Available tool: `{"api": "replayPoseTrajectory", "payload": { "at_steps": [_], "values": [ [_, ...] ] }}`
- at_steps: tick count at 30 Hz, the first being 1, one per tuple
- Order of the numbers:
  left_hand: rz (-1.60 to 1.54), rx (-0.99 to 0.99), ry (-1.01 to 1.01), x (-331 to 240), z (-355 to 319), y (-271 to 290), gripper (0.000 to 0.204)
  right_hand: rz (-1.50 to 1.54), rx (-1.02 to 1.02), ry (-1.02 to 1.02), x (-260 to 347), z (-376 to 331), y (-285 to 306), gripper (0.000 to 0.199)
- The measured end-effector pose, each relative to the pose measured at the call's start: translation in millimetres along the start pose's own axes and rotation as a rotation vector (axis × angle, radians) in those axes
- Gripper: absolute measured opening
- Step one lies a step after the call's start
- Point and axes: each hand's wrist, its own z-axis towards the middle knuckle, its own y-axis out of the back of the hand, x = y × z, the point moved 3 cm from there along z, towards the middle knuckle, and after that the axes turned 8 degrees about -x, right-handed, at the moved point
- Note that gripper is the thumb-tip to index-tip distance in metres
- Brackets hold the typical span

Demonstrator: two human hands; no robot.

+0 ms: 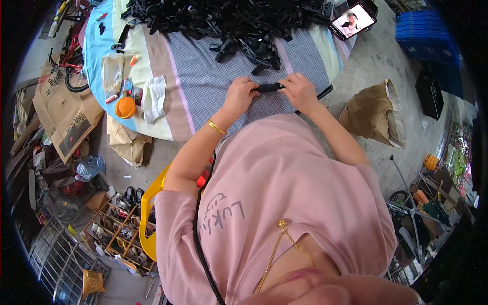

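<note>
A short, narrow black piece point(269, 87), perhaps plastic, is stretched level between my two hands near the front edge of the cloth-covered table point(203, 86). My left hand point(241, 93) has its fingers closed on the left end of the piece. On the other end, my right hand point(301, 93) pinches it between thumb and fingers. Just beyond both hands lies a large heap of black parts point(223, 20), with a few spilling toward me. A black strip point(324, 92) sticks out at the table's edge beside my right hand.
A lit phone point(353, 21) stands at the table's far right. On the left lie an orange round object point(125, 108), white paper point(153, 99) and small items. A brown paper sack point(373, 113) is on the floor at right; a flattened carton point(66, 114) leans at left.
</note>
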Motion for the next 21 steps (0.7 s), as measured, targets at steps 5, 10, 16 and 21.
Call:
{"api": "replayPoseTrajectory", "payload": {
  "at_steps": [5, 10, 16, 21],
  "values": [
    [-0.009, 0.015, 0.024, -0.8, 2.0, 1.4, 0.020, -0.111, 0.189, 0.095, 5.7, 14.7, 0.0, 0.024],
    [-0.013, 0.076, 0.092, -2.5, 2.4, 1.9, 0.016, -0.106, 0.161, 0.166, 7.6, 12.2, -9.8, 0.016],
    [-0.001, 0.096, 0.069, -1.6, 3.4, -3.1, 0.016, 0.033, 0.150, 0.109, 10.9, 12.4, -29.4, 0.021],
    [-0.076, 0.218, 0.054, 5.1, 19.5, 9.9, 0.019, 0.059, 0.437, -0.084, 11.3, 20.9, -24.2, 0.024]
  ]
}}
